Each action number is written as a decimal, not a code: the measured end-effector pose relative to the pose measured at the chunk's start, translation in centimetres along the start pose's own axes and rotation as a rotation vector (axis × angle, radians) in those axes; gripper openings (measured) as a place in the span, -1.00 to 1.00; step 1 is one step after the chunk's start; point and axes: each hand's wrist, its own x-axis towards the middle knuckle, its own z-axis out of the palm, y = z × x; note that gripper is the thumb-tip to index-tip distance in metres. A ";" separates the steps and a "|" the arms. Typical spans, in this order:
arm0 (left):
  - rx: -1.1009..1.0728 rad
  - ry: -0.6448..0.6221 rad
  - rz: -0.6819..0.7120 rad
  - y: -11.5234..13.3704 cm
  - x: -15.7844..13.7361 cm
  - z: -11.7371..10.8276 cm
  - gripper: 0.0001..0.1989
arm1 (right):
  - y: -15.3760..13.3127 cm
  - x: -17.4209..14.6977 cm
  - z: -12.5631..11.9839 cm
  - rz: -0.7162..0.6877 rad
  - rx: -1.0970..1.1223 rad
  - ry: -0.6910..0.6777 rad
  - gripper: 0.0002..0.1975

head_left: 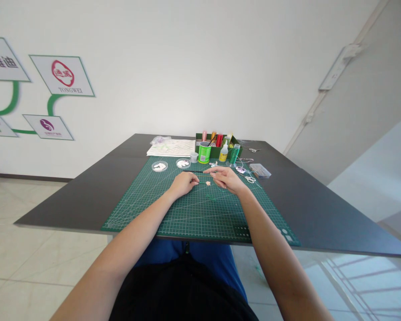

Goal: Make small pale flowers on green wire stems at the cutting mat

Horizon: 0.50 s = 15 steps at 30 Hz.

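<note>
resting on the cutting mat (pixel 194 214), both hands (pixel 183 183) pinch something too small to tell.

Person seen from head cam, bare arms, no sleeves showing.
Left hand (pixel 183 183) and right hand (pixel 227 178) wearing nothing: no gloves, rings, watch; lap showing black top over blue trousers.

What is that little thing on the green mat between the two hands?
In the head view, a small pale piece lies on the green mat between the left hand and the right hand; it's too small to identify.
</note>
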 end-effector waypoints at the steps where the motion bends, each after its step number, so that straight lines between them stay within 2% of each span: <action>1: 0.001 -0.001 -0.002 0.1 0.0 0.0 -0.88 | 0.0 0.0 0.0 0.000 -0.001 0.001 -0.59; 15: -0.016 -0.002 -0.003 0.2 -0.1 -0.2 -0.87 | -0.2 0.1 0.1 0.013 0.005 0.017 -0.60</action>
